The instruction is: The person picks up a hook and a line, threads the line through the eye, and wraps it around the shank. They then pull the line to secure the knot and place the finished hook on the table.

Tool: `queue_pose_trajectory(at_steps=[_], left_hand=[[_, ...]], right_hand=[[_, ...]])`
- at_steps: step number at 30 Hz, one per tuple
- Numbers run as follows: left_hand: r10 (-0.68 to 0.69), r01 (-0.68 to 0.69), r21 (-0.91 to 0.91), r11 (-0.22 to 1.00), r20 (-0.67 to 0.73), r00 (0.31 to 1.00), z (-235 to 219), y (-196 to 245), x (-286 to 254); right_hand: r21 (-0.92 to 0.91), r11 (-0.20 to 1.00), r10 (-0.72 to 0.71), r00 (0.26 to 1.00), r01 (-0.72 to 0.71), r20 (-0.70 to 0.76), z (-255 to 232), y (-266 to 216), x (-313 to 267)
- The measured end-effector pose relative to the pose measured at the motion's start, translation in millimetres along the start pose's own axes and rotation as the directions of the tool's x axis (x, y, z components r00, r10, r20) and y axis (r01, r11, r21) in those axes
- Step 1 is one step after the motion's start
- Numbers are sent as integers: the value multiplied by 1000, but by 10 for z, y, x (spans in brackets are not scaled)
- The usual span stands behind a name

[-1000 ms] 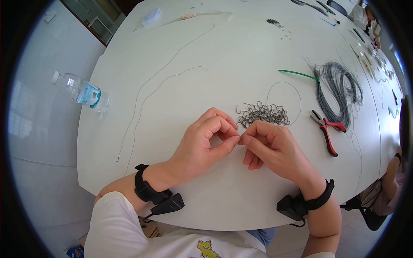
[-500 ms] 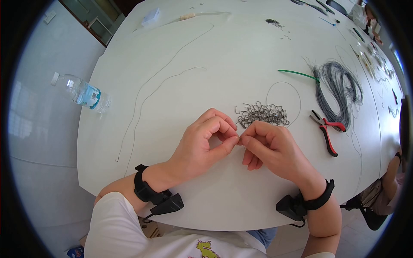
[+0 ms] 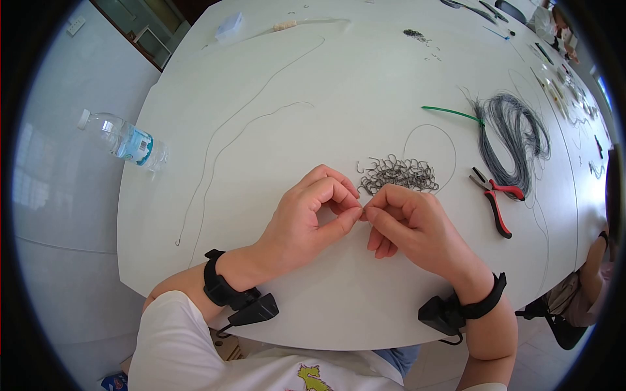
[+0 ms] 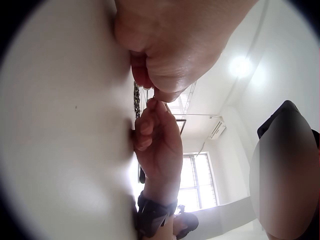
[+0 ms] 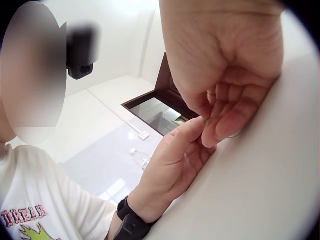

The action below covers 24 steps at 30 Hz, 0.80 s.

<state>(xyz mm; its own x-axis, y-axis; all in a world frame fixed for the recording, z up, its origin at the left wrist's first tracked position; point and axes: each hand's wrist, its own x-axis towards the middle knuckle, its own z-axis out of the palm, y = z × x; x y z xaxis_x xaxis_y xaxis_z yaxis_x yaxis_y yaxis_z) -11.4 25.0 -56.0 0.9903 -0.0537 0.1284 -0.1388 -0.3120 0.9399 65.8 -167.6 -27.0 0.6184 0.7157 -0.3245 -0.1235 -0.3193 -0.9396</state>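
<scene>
"So, what are the fingers doing?"

"The left hand (image 3: pixel 306 212) and the right hand (image 3: pixel 420 225) are meeting tip to tip over the bench (image 3: pixel 313 313). Each thumb is pressing against its forefinger, and both hands seem to be pinching one tiny piece (image 5: pixel 205 120). It is showing too little for me to tell what it is."

"And where are the small hooks lying?"

"A pile of hooks (image 3: pixel 399 174) is sitting just beyond the fingertips, with a loop of thin line (image 3: pixel 455 153) curving out around its right side and passing out of sight by the right hand. Farther right, the pliers (image 3: pixel 497 202) are lying beside a grey bundle of line (image 3: pixel 515 140)."

"How would you be handling such a pinch?"

"I'd be letting one hand anchor while the other is making the small moves, gripping close to the meeting point so nothing is twisting loose. I'd be pressing firmly but not crushing, since something that small is probably slipping at the least slack. I'd also be lifting rather than dragging: with the pile sitting so near, the loop could be snagging on a barb, or a point could be pricking a knuckle."
</scene>
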Motion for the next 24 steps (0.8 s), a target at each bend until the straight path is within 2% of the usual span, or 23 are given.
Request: queue_pose_trajectory(at_steps=[24], left_hand=[[6,-6,13,1000,-6,1000,0,15,4]], right_hand=[[12,1000,3,1000,-3,12,-13,-4,-1]])
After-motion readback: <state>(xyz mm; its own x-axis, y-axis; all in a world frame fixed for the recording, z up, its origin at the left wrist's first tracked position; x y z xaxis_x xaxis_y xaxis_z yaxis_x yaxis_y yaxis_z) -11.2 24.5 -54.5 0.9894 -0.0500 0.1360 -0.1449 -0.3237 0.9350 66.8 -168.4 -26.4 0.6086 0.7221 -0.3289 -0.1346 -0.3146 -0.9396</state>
